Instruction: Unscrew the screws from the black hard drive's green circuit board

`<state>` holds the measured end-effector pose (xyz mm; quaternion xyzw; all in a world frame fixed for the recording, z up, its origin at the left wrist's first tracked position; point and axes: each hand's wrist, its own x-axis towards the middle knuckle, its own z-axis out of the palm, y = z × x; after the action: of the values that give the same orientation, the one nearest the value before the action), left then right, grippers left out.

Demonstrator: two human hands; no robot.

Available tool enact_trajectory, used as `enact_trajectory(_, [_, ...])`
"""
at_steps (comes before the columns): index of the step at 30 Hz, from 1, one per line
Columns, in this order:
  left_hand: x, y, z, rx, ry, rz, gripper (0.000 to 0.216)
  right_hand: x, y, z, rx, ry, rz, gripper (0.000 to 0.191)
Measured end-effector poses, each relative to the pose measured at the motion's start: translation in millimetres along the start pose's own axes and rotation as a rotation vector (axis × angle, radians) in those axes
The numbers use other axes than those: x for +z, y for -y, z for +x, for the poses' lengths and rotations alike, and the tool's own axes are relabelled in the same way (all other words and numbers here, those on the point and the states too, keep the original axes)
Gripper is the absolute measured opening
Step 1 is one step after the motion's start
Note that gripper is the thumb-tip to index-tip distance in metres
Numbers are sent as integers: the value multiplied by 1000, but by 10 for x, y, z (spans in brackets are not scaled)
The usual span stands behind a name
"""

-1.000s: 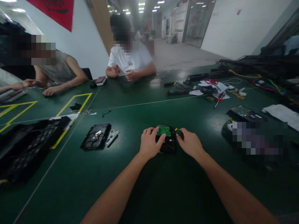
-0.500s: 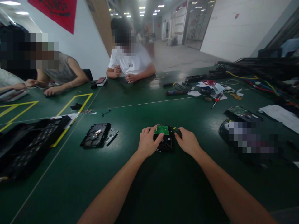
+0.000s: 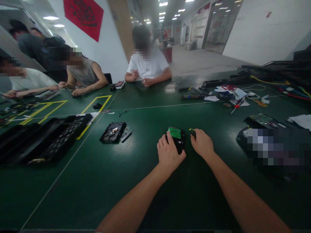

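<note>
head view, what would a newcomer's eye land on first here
The small black hard drive with a bright green circuit board at centre, gripped by the left hand, while the right hand beside it holds a black-and-yellow tool handle. Next, the red diamond-shaped wall banner at upper left, and a second black opened drive lying left of the hands.

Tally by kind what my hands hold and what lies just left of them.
Hard drives: 2, the held drive under the left hand and the opened drive further left.
Circuit board: 1, loose beside the opened drive.
Tool: 1, in the right hand.
Total: 4.
</note>
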<state>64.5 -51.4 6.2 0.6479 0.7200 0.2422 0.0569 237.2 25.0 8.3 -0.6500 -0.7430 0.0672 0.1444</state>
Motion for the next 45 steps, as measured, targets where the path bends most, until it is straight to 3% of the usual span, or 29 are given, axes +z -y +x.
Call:
enact_trajectory(4, [-172, 254, -155, 6, 9, 7, 100, 34, -46, 22, -11, 13, 43, 28])
enact_trajectory(8, [-463, 719, -527, -50, -12, 50, 95, 29, -62, 32, -16, 62, 91, 32])
enact_trajectory(12, [-798, 1399, -962, -222, -80, 130, 91, 5, -70, 41, -23, 122, 123, 35])
enact_trajectory(16, [-1181, 2282, -1354, -415, -149, 189, 99, 2, -66, 52, -33, 143, 127, 36])
enact_trajectory(22, [-1775, 3532, -1733, -528, -140, 173, 113, -2, -26, 58, -36, 132, 74, 39])
enact_trajectory(25, [-1974, 3951, -1788, -556, -151, 200, 113, 8, -18, 54, -39, 121, 18, 41])
enact_trajectory(29, [-2125, 4286, -1838, -561, -132, 163, 110, 43, -44, 59, -45, 102, 26, 41])
enact_trajectory(33, [-2122, 4282, -1847, -556, -150, 223, 105, 51, -49, 61, -45, 109, 51, 41])
enact_trajectory(36, [-1969, 3914, -1583, -413, -291, 398, 97, 33, -28, 56, -48, 109, 51, 40])
enact_trajectory(38, [-1795, 3527, -1208, -308, -313, 425, 98, 21, -22, 54, -40, 114, 58, 40])
enact_trajectory(41, [-1490, 2963, -455, -214, -160, 403, 89, 12, -35, 50, -46, 133, 88, 39])
enact_trajectory(45, [-1190, 2606, 385, -412, -108, 347, 84, 8, -60, 39, -65, 126, 105, 40])
